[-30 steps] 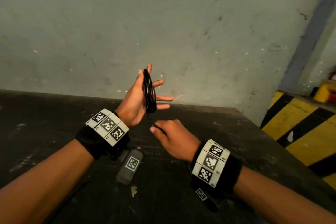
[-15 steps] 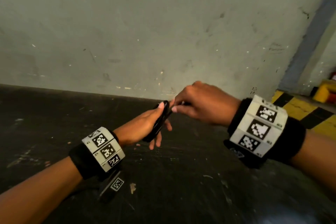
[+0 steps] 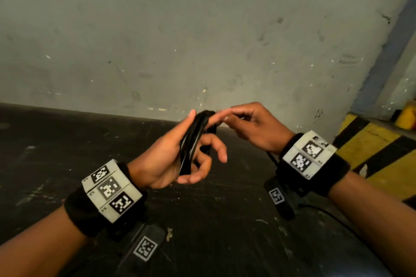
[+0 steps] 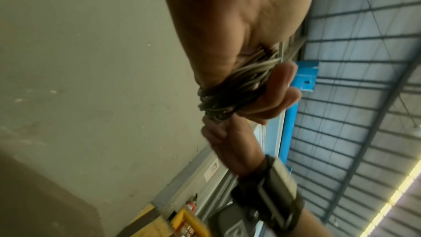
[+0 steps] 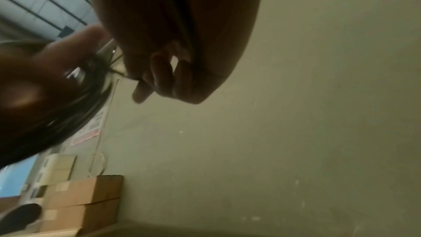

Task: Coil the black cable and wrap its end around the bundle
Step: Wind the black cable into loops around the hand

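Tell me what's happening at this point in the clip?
A person is bundling a black cable above a dark table. The left hand holds the coiled loops upright, fingers curled round them. The right hand pinches the cable's loose end at the top of the bundle, apparently to wrap it around the coil.

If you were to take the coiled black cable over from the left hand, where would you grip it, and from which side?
Probably across the bare middle of the coiled black cable, coming from the right side. The loops lie flattened into one narrow upright band against the left hand, whose thumb is at the bottom, and the right hand already works at the top.
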A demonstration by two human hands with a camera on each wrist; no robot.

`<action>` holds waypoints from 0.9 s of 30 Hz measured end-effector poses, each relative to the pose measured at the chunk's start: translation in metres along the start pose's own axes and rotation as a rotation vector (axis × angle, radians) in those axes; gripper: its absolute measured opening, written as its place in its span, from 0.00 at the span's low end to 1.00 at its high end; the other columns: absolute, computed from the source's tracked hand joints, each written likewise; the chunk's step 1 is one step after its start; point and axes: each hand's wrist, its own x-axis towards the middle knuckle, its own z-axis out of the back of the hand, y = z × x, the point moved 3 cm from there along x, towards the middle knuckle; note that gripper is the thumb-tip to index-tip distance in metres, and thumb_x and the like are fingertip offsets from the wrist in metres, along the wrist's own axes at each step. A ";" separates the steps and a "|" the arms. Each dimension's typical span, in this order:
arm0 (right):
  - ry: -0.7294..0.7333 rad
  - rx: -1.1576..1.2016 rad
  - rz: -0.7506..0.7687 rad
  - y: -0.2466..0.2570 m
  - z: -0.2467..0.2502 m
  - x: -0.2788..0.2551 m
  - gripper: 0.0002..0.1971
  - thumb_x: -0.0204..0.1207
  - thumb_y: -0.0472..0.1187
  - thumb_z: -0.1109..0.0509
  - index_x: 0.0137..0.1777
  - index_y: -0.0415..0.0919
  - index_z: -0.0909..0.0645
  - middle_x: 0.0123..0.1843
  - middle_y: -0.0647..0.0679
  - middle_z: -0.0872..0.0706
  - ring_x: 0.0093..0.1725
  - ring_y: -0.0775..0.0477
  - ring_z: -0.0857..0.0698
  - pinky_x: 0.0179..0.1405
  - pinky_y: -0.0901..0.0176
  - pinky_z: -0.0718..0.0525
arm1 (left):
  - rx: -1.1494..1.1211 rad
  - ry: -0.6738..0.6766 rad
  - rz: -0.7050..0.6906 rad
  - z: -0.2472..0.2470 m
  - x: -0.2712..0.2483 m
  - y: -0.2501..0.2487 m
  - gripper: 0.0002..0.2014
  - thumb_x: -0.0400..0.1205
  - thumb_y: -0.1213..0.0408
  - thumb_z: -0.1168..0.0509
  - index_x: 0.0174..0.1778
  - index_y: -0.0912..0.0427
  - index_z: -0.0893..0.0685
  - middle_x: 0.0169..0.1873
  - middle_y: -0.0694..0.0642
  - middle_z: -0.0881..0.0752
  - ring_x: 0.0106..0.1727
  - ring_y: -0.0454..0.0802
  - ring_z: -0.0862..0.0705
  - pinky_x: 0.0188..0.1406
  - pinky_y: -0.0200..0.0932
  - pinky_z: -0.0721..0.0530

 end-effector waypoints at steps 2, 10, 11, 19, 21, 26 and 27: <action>-0.047 0.089 -0.024 -0.011 -0.021 -0.006 0.17 0.82 0.35 0.38 0.35 0.50 0.15 0.20 0.58 0.26 0.19 0.63 0.33 0.20 0.74 0.34 | -0.106 -0.020 -0.076 0.003 0.003 -0.010 0.28 0.83 0.42 0.60 0.75 0.43 0.29 0.38 0.64 0.17 0.15 0.47 0.22 0.06 0.30 0.35; -0.091 0.150 -0.137 -0.023 -0.087 -0.016 0.12 0.83 0.35 0.43 0.42 0.46 0.21 0.29 0.51 0.23 0.19 0.59 0.27 0.20 0.69 0.28 | -0.235 -0.294 -0.241 0.027 0.012 -0.019 0.27 0.85 0.42 0.61 0.75 0.44 0.30 0.38 0.61 0.13 0.16 0.47 0.24 0.06 0.31 0.33; -0.040 0.081 -0.147 -0.023 -0.092 -0.017 0.11 0.83 0.36 0.42 0.42 0.44 0.21 0.29 0.52 0.22 0.19 0.59 0.25 0.22 0.68 0.27 | -0.239 -0.344 -0.251 0.030 0.012 -0.019 0.27 0.85 0.42 0.61 0.75 0.43 0.31 0.38 0.61 0.13 0.17 0.47 0.24 0.07 0.31 0.33; 0.145 -0.569 -0.018 0.005 -0.101 -0.030 0.10 0.82 0.45 0.42 0.38 0.46 0.26 0.38 0.43 0.16 0.39 0.39 0.16 0.35 0.52 0.25 | -0.079 -0.630 -0.206 0.051 0.007 -0.006 0.27 0.84 0.40 0.61 0.79 0.40 0.39 0.43 0.62 0.12 0.23 0.49 0.17 0.15 0.37 0.21; 0.126 -0.700 0.082 0.017 -0.095 -0.032 0.09 0.82 0.45 0.41 0.44 0.44 0.22 0.44 0.42 0.14 0.43 0.38 0.15 0.36 0.54 0.27 | 0.003 -0.659 -0.169 0.050 0.007 -0.001 0.27 0.84 0.41 0.61 0.80 0.41 0.40 0.44 0.63 0.13 0.24 0.50 0.16 0.19 0.39 0.18; 0.116 -0.918 0.208 0.027 -0.084 -0.032 0.08 0.76 0.46 0.33 0.46 0.43 0.16 0.42 0.46 0.12 0.34 0.44 0.13 0.29 0.61 0.31 | 0.107 -0.714 -0.044 0.046 0.009 0.012 0.26 0.84 0.40 0.60 0.79 0.39 0.39 0.41 0.62 0.14 0.29 0.48 0.15 0.20 0.39 0.19; 0.108 -0.945 0.210 0.027 -0.083 -0.033 0.07 0.74 0.46 0.31 0.44 0.43 0.16 0.40 0.47 0.12 0.32 0.45 0.14 0.27 0.62 0.31 | 0.126 -0.713 -0.020 0.044 0.010 0.015 0.26 0.84 0.40 0.60 0.79 0.39 0.38 0.44 0.64 0.14 0.34 0.49 0.14 0.23 0.40 0.18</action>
